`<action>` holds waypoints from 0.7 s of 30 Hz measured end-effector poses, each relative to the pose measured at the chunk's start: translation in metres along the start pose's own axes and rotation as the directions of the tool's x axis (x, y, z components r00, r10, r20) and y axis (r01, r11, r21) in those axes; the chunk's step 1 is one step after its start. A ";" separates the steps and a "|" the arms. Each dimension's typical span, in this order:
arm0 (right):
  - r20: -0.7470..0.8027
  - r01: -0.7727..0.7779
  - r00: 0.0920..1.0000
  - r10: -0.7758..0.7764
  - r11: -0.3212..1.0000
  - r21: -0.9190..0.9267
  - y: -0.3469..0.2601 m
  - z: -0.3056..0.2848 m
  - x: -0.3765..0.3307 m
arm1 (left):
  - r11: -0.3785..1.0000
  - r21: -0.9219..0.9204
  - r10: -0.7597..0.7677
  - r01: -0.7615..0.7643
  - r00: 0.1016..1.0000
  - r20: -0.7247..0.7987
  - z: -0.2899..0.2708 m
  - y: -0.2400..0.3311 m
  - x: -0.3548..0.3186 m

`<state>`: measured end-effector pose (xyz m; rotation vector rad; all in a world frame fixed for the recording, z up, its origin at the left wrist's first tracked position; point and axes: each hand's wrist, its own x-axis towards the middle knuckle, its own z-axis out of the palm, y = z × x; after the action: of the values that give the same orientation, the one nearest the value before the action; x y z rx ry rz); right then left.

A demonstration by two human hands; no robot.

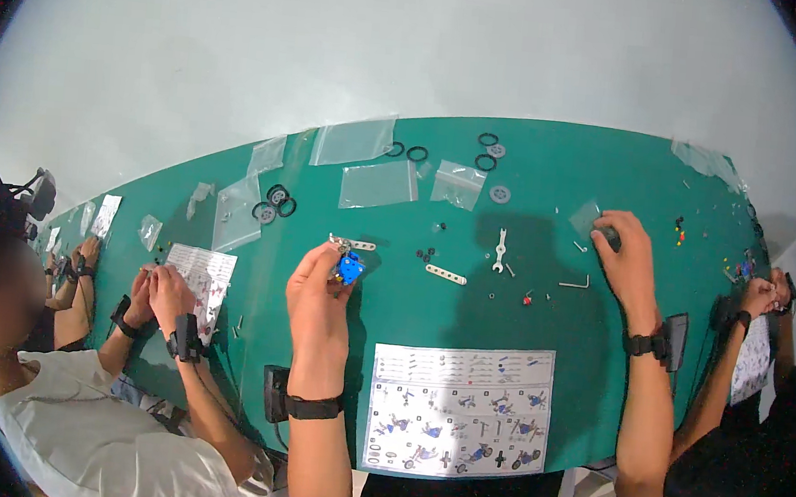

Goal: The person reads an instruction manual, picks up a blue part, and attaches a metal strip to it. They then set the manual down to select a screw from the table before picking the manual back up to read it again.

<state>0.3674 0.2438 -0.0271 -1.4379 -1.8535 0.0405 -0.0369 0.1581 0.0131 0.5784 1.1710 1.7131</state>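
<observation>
A white wrench [500, 251] lies between the hands [317, 284] [627, 254].

I see passing room between the instruction sheet [460, 410] and perforated strip [447, 275]. Zip bags [380, 186] clutter the worktop's [580, 165] far edge.

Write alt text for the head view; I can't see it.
The person's left hand holds a small blue assembly above a green table; the right hand is by a small clear bag. A white wrench lies between the hands, with an instruction sheet nearer the person and co-workers on both sides.
</observation>
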 end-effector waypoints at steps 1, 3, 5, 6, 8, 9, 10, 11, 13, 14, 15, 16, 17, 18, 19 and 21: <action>0.001 0.001 1.000 -0.001 1.000 -0.002 -0.002 0.000 0.000 | 1.000 0.015 -0.003 0.003 1.000 -0.009 0.000 0.000 0.001; -0.083 -0.013 0.996 0.013 1.000 0.008 -0.011 0.001 0.001 | 1.000 0.027 -0.007 0.007 1.000 -0.019 -0.002 -0.001 0.003; -0.107 -0.012 0.994 0.008 0.999 -0.037 -0.027 -0.002 0.004 | 1.000 0.015 0.017 -0.017 1.000 -0.019 -0.006 -0.001 0.005; -0.132 -0.014 0.991 0.003 0.996 -0.082 -0.035 -0.002 0.005 | 1.000 0.012 0.016 -0.016 1.000 -0.019 -0.006 -0.002 0.007; -0.118 0.088 0.988 -0.099 0.991 -0.098 -0.050 0.003 0.011 | 0.998 0.054 0.015 -0.014 1.000 0.000 -0.004 -0.004 0.009; -0.102 0.188 0.975 -0.199 0.977 -0.105 -0.058 0.007 0.015 | 0.998 0.054 0.015 -0.015 1.000 -0.003 -0.002 -0.003 0.007; -0.105 0.187 0.975 -0.198 0.976 -0.112 -0.069 0.011 0.019 | 0.998 0.065 -0.009 0.007 1.000 0.030 0.005 -0.002 0.005; -0.046 0.199 0.979 -0.200 0.980 -0.025 -0.082 0.017 0.026 | 0.997 0.077 -0.032 0.028 0.998 0.063 0.011 -0.003 0.003; 0.020 0.208 0.977 -0.211 0.974 0.087 -0.109 0.047 0.037 | 0.991 0.131 -0.035 0.025 0.996 0.081 0.003 -0.005 0.004; 0.028 0.276 0.960 -0.280 0.956 0.096 -0.121 0.065 0.043 | 0.983 0.180 -0.040 0.021 0.994 0.104 0.000 -0.005 0.005; 0.033 0.345 0.936 -0.350 0.932 0.108 -0.131 0.082 0.048 | 0.988 0.154 -0.035 0.018 0.993 0.112 -0.003 -0.004 0.004; 0.028 0.348 0.935 -0.353 0.931 0.107 -0.137 0.087 0.051 | 0.988 0.152 -0.029 0.012 0.993 0.115 0.000 -0.005 0.005; 0.028 0.342 0.938 -0.345 0.936 0.085 -0.143 0.092 0.053 | 0.986 0.163 -0.040 0.019 0.991 0.128 0.004 -0.008 0.006; 0.029 0.336 0.940 -0.339 0.939 0.073 -0.148 0.100 0.055 | 0.984 0.179 -0.048 0.023 0.990 0.133 0.006 -0.009 0.006; 0.028 0.342 0.938 -0.346 0.936 0.085 -0.143 0.110 0.058 | 0.974 0.226 -0.031 0.004 0.993 0.116 0.009 -0.012 0.005; 0.025 0.420 0.905 -0.424 0.903 0.089 -0.118 0.127 0.064 | 0.944 0.326 0.005 -0.052 0.990 0.143 0.019 -0.012 0.002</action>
<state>0.1938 0.3073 -0.0261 -0.9594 -2.1381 -0.0665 -0.0174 0.1699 0.0103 0.9089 1.3625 1.4810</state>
